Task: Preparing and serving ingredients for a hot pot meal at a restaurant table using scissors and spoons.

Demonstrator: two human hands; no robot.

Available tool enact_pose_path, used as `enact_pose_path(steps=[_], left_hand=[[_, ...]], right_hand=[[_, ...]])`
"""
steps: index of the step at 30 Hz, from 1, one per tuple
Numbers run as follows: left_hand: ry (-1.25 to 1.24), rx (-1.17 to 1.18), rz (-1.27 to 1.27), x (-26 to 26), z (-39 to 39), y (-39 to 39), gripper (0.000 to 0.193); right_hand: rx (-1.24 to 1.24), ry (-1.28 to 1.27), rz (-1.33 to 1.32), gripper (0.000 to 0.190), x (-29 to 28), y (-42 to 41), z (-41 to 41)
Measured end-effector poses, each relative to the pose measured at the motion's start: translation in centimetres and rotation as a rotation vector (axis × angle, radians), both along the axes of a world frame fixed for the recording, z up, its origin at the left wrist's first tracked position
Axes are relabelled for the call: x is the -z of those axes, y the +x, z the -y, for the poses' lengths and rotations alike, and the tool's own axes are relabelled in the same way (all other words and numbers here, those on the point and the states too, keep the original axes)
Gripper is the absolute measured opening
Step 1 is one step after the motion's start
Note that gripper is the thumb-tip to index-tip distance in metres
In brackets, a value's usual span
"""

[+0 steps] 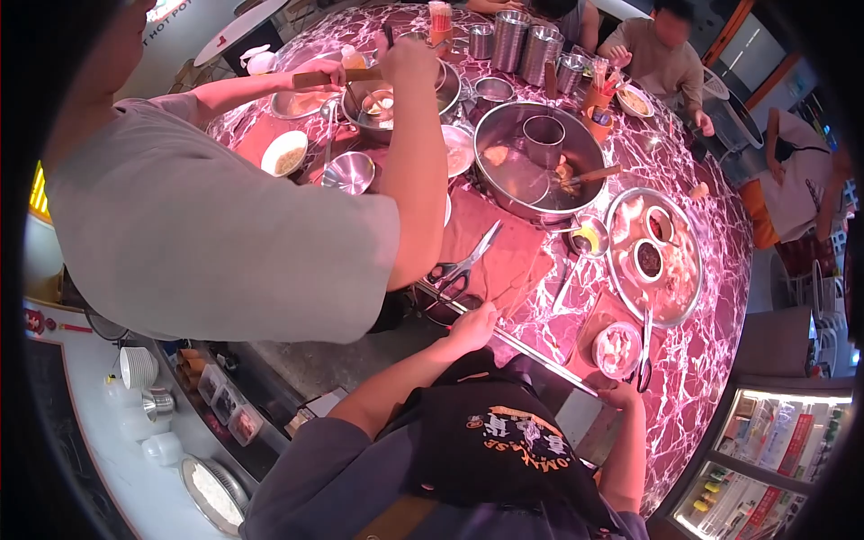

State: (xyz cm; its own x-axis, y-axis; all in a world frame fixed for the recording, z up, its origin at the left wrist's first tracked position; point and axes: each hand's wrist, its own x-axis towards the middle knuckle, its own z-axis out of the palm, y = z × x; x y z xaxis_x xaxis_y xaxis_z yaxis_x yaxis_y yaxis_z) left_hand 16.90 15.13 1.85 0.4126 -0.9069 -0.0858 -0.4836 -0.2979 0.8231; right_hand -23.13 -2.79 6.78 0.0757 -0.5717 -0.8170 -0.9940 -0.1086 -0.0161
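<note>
My left hand [476,329] rests at the near table edge, its fingers curled; whether the thin sticks beside it are in its grip is unclear. Black-handled scissors [461,270] lie beyond it on a brown cloth [503,233]. My right hand [619,393] is at the edge farther right, partly shaded, just below a tub of pale pieces [616,349] and a second pair of scissors [646,361]. A round metal tray of pale food [688,287] holds two small cups. Behind the cloth stands a steel pot [480,158] with a central cylinder, liquid, food and a wooden-handled utensil.
A co-worker's arm [415,169] reaches across at left over another steel pot [449,101]. A ladle [588,237] with yellow contents lies beside the nearer pot. Stacked metal cups [509,44] stand at the back. A person [665,57] sits across the marble-patterned table [719,270].
</note>
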Motion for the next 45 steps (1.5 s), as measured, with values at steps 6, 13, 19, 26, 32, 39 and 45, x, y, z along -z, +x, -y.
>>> enact_pose_path(steps=[6,13,19,26,32,39,45], left_hand=[[-0.001,-0.010,-0.005,0.6,-0.3,0.0,0.024],[-0.025,-0.017,0.002,0.4,-0.3,-0.1,0.023],[0.085,0.019,0.004,-0.3,0.1,0.0,0.019],[0.067,0.034,-0.003,0.5,-0.2,0.2,0.019],[0.024,0.051,0.016,0.6,-0.2,0.1,0.020],[0.084,0.040,-0.007,-0.7,-0.2,0.0,0.022],[0.047,0.035,-0.012,-0.5,-0.3,0.2,0.020]], right_hand=[[-0.034,-0.011,0.026,0.059,1.0,-0.5,0.3],[-0.125,-0.036,0.072,0.055,2.0,-1.1,0.5],[-0.111,-0.164,0.019,0.058,2.9,-1.5,0.1],[-0.116,-0.124,0.010,0.058,0.2,0.5,-0.2],[-0.034,-0.002,-0.087,0.061,2.5,-0.9,0.5],[-0.066,-0.030,-0.068,0.061,0.6,0.4,0.0],[-0.176,-0.045,-0.008,0.056,0.1,0.7,-0.1]])
